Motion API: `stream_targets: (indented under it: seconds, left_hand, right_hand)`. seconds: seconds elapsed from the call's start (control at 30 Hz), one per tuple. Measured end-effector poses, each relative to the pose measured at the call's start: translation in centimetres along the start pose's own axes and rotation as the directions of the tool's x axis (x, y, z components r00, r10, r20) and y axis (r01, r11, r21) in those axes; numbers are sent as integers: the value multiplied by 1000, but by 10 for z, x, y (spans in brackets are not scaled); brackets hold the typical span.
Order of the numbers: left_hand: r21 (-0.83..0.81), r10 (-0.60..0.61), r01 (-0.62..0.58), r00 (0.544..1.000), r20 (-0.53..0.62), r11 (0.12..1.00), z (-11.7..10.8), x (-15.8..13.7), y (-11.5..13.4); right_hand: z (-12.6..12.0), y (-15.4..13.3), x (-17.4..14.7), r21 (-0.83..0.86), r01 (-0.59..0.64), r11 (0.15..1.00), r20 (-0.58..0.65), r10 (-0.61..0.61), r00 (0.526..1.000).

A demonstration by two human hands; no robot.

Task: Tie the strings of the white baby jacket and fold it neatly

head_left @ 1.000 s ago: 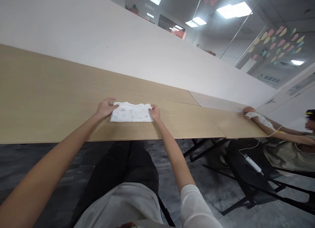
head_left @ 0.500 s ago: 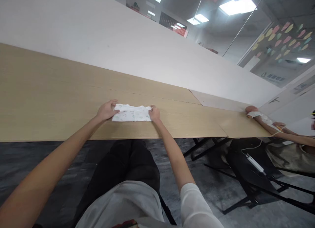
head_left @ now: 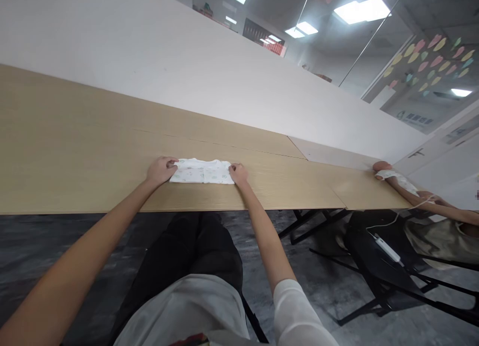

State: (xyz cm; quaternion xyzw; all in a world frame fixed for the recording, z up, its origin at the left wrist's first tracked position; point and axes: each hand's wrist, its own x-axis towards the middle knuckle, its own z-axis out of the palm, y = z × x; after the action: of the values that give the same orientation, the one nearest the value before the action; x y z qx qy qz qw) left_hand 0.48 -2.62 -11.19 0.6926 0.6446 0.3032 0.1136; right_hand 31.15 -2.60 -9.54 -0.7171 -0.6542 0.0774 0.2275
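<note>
A white baby shirt with small pale prints lies folded into a flat strip on the wooden table, its curved neckline along the far edge. At its left end my left hand has thumb and fingers closed on the edge of the cloth. My right hand pinches the opposite end, fingers curled inward. Both forearms reach in over the table's front edge. The fingertips are partly hidden at each end of the cloth.
The long wooden table runs beneath a white wall panel. Far right, a co-worker's arm reaches to a doll in white printed cloth. A black chair holds a white power strip with a cable.
My hands have shifted slightly outward to the ends of the shirt. The left fingers have drawn in from a more stretched pose. The shirt lies a little flatter.
</note>
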Motion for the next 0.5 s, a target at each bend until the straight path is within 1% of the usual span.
stream_targets:
  seconds: [0.17, 0.23, 0.3, 0.37, 0.43, 0.5]
  left_hand:
    - [-2, -146, 146, 989, 32, 989, -8, 13, -1]
    - [30, -174, 173, 984, 27, 984, -9, 17, -3]
    - [67, -148, 146, 989, 24, 987, -8, 19, -6]
    - [88, -95, 92, 995, 34, 992, -7, 18, -8]
    - [86, -35, 31, 998, 43, 996, -5, 15, -9]
    - [78, 4, -9, 998, 61, 997, -5, 12, -8]
  right_hand:
    - [4, 10, 1, 96, 52, 994, -63, -46, 997]
    - [6, 11, 0, 134, 59, 989, -80, -48, 996]
    - [7, 13, 0, 174, 56, 983, -98, -39, 994]
    - [7, 16, 0, 211, 26, 977, -119, -1, 993]
    - [7, 18, -1, 244, -10, 970, -139, 45, 989]
    - [7, 20, -1, 265, -22, 964, -148, 63, 987]
